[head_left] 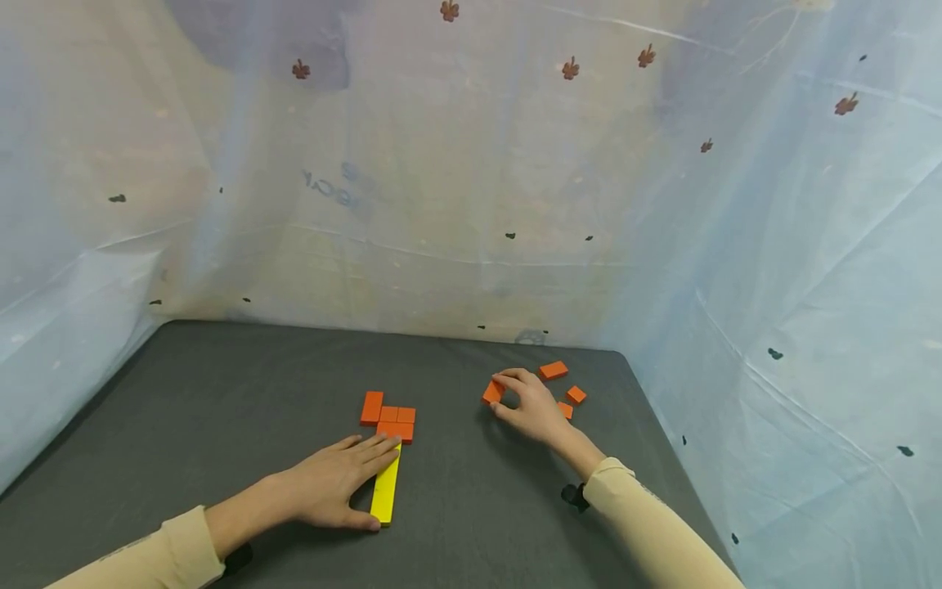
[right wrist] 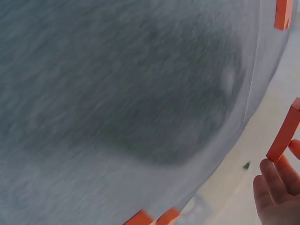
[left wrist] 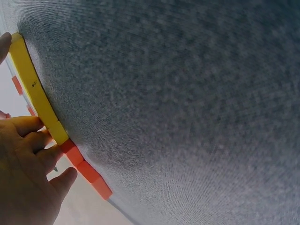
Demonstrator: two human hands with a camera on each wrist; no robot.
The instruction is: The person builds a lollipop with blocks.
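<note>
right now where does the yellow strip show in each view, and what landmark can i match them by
Head: yellow strip low, left of centre, beside the left hand, its far end partly covered by the fingers.
Left wrist: on the left side, slanting from the upper left down to the orange blocks.
Right wrist: not in it.
Shared landmark: the dark grey tabletop, in all three views.

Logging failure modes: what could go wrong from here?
1. The left hand touches the yellow bar, which abuts the orange cluster; a nudge might misalign them.
2. The right hand has its block only by the fingertips; it could slip.
3. Loose blocks lie close to that hand and might get bumped.
</note>
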